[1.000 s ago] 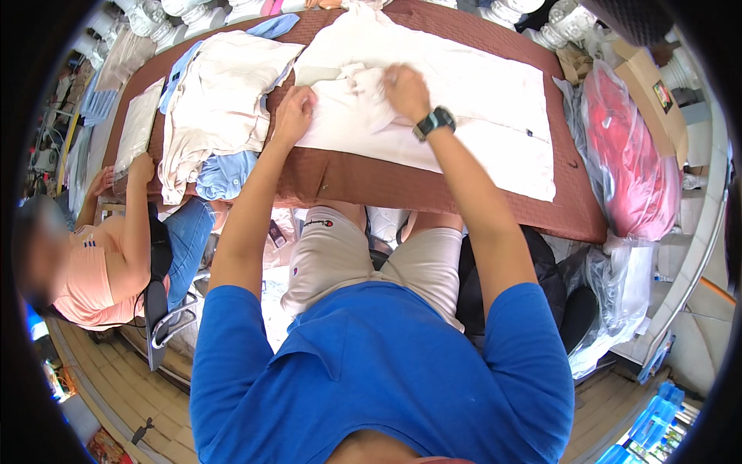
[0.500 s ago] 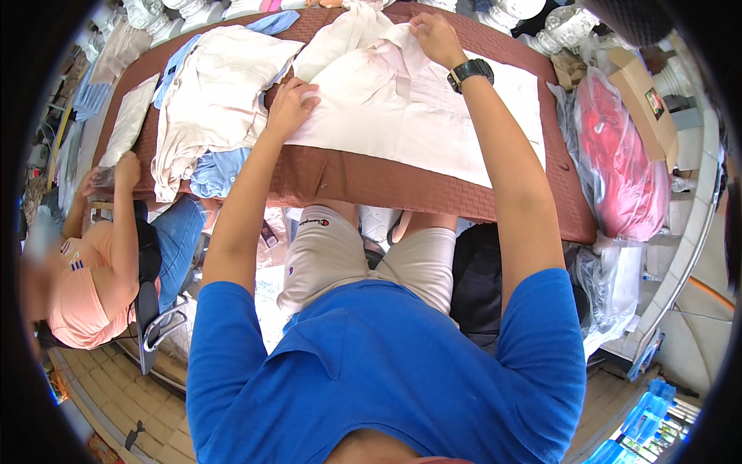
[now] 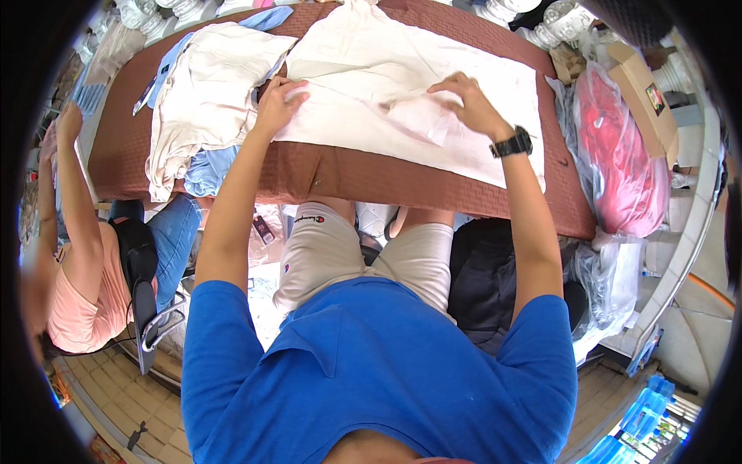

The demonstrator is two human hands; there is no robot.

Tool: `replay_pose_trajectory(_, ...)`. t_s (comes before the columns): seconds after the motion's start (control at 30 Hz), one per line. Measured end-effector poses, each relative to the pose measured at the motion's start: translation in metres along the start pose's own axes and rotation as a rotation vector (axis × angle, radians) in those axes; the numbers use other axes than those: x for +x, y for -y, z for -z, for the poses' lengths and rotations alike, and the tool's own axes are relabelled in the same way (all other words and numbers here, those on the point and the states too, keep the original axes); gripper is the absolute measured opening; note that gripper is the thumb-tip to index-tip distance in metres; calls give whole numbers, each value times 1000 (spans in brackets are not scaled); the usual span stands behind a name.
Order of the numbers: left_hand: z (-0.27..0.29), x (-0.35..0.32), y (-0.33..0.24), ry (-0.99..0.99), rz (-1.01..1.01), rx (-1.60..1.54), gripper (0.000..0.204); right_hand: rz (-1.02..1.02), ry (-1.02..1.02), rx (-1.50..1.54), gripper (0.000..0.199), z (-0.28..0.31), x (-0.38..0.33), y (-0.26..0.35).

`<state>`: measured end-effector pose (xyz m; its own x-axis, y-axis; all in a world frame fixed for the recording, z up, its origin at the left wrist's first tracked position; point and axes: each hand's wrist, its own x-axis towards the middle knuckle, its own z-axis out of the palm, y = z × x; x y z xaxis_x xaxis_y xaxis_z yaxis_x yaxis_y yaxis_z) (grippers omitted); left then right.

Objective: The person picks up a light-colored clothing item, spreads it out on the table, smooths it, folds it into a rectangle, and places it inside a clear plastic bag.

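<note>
A cream-white garment, its exact kind unclear, lies spread across the table in front of me. My left hand rests on its left edge, thumb apart from the fingers. Over the garment's right half is my right hand, with fingers bent and thumb apart; nothing shows gripped in it. Just left of that hand, a pinkish-white folded flap lies on the cloth. Beside my left hand, a heap of cream garments sits on top of light blue clothing.
A brown cloth covers the table. To the right are red items in clear plastic and an open cardboard box. A co-worker sits at left, arms raised. A black bag stands under the table's front edge.
My right hand has come nearer from the table's far side, and the garment's raised part now lies flatter, with a flap folded over. My left hand stays put. The co-worker's arms have risen.
</note>
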<state>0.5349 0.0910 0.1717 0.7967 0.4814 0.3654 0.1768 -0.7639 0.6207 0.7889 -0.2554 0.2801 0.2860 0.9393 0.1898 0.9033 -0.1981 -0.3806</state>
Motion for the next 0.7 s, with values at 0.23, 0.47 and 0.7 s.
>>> replay_pose_trajectory(0.23, 5, 5, 9, 71, 14, -48, 31, -622, -263, 190, 62, -69, -56, 3)
replay_pose_trajectory(0.47, 4, 2, 11, 64, 13, -39, 32, -413, -413, 458, 25, -37, -53, 32)
replay_pose_trajectory(0.7, 0, 11, 30, 64, 11, -128, 19, -519, -120, 328, 34, -44, -97, -1)
